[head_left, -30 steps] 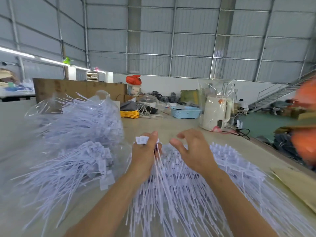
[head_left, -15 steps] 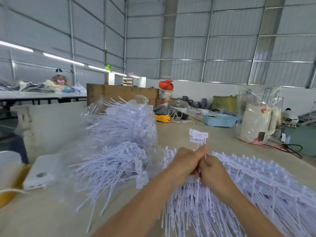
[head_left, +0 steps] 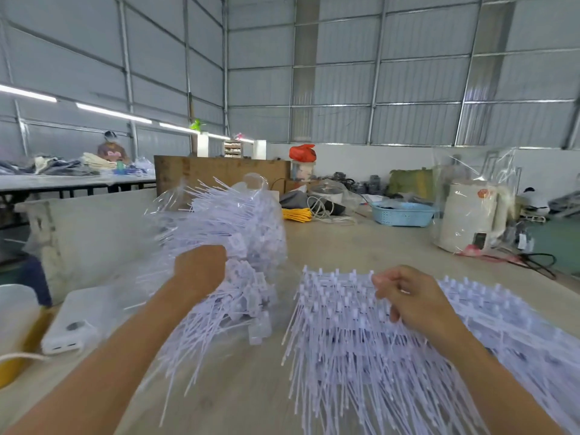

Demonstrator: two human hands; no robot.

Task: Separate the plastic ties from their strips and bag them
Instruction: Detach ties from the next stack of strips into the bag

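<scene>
**One hand at the bag, one hand on the strips**

The left hand [head_left: 201, 271] is curled up tight at the clear bag [head_left: 219, 233] of loose ties, likely to drop ties in. Its fingers point away, so I cannot tell if it holds any. The right hand [head_left: 411, 301] rests on the strips [head_left: 345, 324], fingers bent, maybe ready to pick more. What it pinches is hard to see. The bag is blurry.

Beige table [head_left: 361, 246] is carrying: ties on strips [head_left: 361, 334], bagged ties [head_left: 238, 233], power bank [head_left: 75, 324], blue basket [head_left: 403, 214], wrapped appliance [head_left: 470, 215].
</scene>
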